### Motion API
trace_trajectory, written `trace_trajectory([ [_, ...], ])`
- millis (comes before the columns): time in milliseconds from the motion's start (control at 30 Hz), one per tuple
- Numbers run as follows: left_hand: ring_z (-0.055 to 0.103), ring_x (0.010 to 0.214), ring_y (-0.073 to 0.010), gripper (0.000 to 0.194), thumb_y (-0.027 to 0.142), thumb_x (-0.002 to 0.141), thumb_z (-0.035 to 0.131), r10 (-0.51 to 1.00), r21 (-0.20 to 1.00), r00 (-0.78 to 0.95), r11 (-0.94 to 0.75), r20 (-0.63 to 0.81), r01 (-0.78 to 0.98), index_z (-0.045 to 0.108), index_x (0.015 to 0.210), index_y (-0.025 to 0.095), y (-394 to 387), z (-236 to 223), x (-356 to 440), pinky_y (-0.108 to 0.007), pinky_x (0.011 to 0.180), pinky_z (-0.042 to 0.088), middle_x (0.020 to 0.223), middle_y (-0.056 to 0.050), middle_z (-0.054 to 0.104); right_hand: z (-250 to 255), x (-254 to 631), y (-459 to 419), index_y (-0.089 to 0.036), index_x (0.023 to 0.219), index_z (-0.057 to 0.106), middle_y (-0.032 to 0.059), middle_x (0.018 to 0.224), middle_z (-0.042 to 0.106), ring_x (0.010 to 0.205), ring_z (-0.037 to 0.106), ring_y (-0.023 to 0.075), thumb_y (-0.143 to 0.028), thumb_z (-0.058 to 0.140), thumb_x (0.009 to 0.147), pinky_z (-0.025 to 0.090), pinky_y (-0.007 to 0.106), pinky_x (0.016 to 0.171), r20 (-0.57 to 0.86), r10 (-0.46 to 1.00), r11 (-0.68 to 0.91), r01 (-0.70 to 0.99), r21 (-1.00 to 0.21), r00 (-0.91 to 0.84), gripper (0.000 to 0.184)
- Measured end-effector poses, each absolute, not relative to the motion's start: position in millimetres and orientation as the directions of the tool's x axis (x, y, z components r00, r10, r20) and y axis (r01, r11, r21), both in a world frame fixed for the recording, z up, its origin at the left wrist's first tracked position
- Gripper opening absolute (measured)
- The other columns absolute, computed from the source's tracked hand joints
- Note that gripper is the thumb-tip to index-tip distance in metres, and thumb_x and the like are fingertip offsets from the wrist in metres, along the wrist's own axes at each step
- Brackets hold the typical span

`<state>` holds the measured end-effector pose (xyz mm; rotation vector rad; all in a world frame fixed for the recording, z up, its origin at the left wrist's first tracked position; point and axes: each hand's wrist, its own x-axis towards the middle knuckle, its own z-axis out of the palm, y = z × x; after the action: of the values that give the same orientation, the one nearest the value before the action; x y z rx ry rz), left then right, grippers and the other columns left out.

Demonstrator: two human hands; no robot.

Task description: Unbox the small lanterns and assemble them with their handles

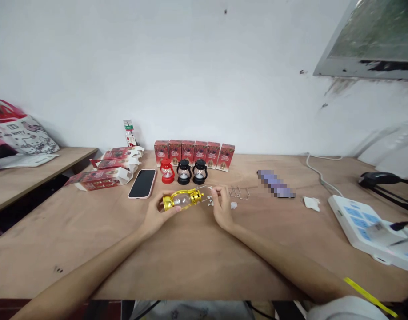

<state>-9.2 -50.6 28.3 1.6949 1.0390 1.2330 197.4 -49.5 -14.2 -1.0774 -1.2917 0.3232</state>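
Note:
My left hand (pixel 158 212) is wrapped round the base of a small gold toy lantern (pixel 182 201), which lies tilted on its side with its top toward the right. At that top, my right hand (pixel 222 206) pinches a thin wire handle (pixel 209 188) whose ends reach toward the lantern's cap. Several small white pieces (pixel 234 205) lie on the table around my right fingers. More bent wire handles (pixel 239 193) rest just to the right. Behind the gold lantern stand a red lantern (pixel 167 171) and two black lanterns (pixel 183 172), all upright.
Several red boxes (pixel 194 153) stand in a row near the wall. Opened red cartons (pixel 102 178) lie at the left, beside a phone (pixel 142 183). To the right are a pixelated purple object (pixel 275 183), a crumpled tissue (pixel 311 203) and a white power strip (pixel 354 222).

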Motion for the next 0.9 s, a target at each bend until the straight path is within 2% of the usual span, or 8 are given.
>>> trace_trajectory([
  [67, 0.063, 0.081, -0.0196, 0.038, 0.037, 0.061, 0.073, 0.912, 0.918, 0.271, -0.36, 0.308, 0.166, 0.058, 0.09, 0.018, -51, 28, -10, -0.031, 0.072, 0.051, 0.087, -0.003, 0.067, -14, 199, -45, -0.022, 0.078, 0.048, -0.0005, 0.072, 0.048, 0.069, 0.046, 0.0155, -0.047, 0.046, 0.087, 0.039, 0.03, 0.065, 0.5, 0.824, 0.457, 0.209, -0.865, 0.267, 0.027],
  [133, 0.062, 0.079, -0.0189, 0.036, 0.036, 0.061, 0.072, 0.91, 0.92, 0.295, -0.352, 0.293, 0.173, 0.058, 0.088, 0.017, -52, 26, -10, -0.03, 0.071, 0.051, 0.085, -0.002, 0.066, -14, 200, -43, -0.022, 0.075, 0.046, -0.003, 0.065, 0.046, 0.059, 0.043, 0.0133, -0.053, 0.048, 0.085, 0.037, 0.028, 0.057, 0.453, 0.868, 0.435, 0.127, -0.891, 0.204, 0.032],
  [300, 0.061, 0.077, -0.0177, 0.039, 0.039, 0.061, 0.072, 0.945, 0.947, 0.225, -0.278, 0.238, 0.163, 0.058, 0.09, 0.017, -52, 25, -9, -0.03, 0.07, 0.049, 0.083, -0.001, 0.065, -13, 201, -38, -0.023, 0.07, 0.04, -0.0066, 0.055, 0.041, 0.045, 0.036, 0.0096, -0.066, 0.05, 0.076, 0.032, 0.023, 0.044, 0.377, 0.923, 0.38, -0.036, -0.924, 0.077, 0.044],
  [500, 0.062, 0.083, -0.0199, 0.042, 0.037, 0.059, 0.074, 0.885, 0.961, 0.42, -0.262, 0.201, 0.092, 0.059, 0.092, 0.017, -58, 26, -6, -0.03, 0.074, 0.049, 0.091, -0.005, 0.067, -13, 199, -42, -0.022, 0.068, 0.046, -0.0053, 0.057, 0.044, 0.045, 0.037, 0.0081, -0.063, 0.06, 0.072, 0.03, 0.021, 0.04, 0.321, 0.945, 0.312, -0.13, -0.941, -0.057, 0.044],
  [600, 0.061, 0.083, -0.0198, 0.042, 0.037, 0.059, 0.074, 0.902, 0.962, 0.378, -0.258, 0.208, 0.086, 0.059, 0.092, 0.017, -59, 24, -4, -0.03, 0.074, 0.048, 0.091, -0.004, 0.066, -13, 197, -47, -0.022, 0.069, 0.047, -0.0056, 0.058, 0.044, 0.046, 0.037, 0.008, -0.061, 0.06, 0.073, 0.031, 0.021, 0.041, 0.339, 0.94, 0.331, -0.151, -0.931, -0.028, 0.042],
  [733, 0.06, 0.081, -0.0195, 0.041, 0.041, 0.059, 0.073, 0.96, 0.962, 0.173, -0.242, 0.218, 0.128, 0.058, 0.09, 0.018, -50, 22, -6, -0.031, 0.074, 0.048, 0.087, -0.002, 0.065, -1, 198, -51, -0.022, 0.071, 0.048, -0.0065, 0.053, 0.046, 0.043, 0.036, 0.0078, -0.058, 0.058, 0.077, 0.031, 0.021, 0.042, 0.398, 0.917, 0.397, -0.143, -0.907, 0.018, 0.037],
  [833, 0.06, 0.082, -0.0192, 0.045, 0.042, 0.057, 0.073, 0.963, 0.956, 0.058, -0.269, 0.264, 0.113, 0.055, 0.09, 0.018, -43, 23, -8, -0.03, 0.073, 0.048, 0.088, -0.001, 0.063, 25, 214, -50, -0.021, 0.073, 0.051, -0.0042, 0.06, 0.054, 0.046, 0.041, 0.0078, -0.053, 0.057, 0.08, 0.035, 0.022, 0.046, 0.534, 0.823, 0.547, -0.019, -0.837, 0.194, 0.033],
  [900, 0.06, 0.081, -0.0187, 0.048, 0.041, 0.054, 0.075, 0.953, 0.95, 0.014, -0.302, 0.302, 0.076, 0.052, 0.09, 0.019, -41, 24, -9, -0.029, 0.071, 0.048, 0.088, -0.001, 0.061, 49, 238, -43, -0.021, 0.074, 0.053, -0.0028, 0.065, 0.056, 0.05, 0.044, 0.0082, -0.051, 0.058, 0.08, 0.039, 0.023, 0.051, 0.627, 0.689, 0.619, 0.154, -0.77, 0.363, 0.031],
])
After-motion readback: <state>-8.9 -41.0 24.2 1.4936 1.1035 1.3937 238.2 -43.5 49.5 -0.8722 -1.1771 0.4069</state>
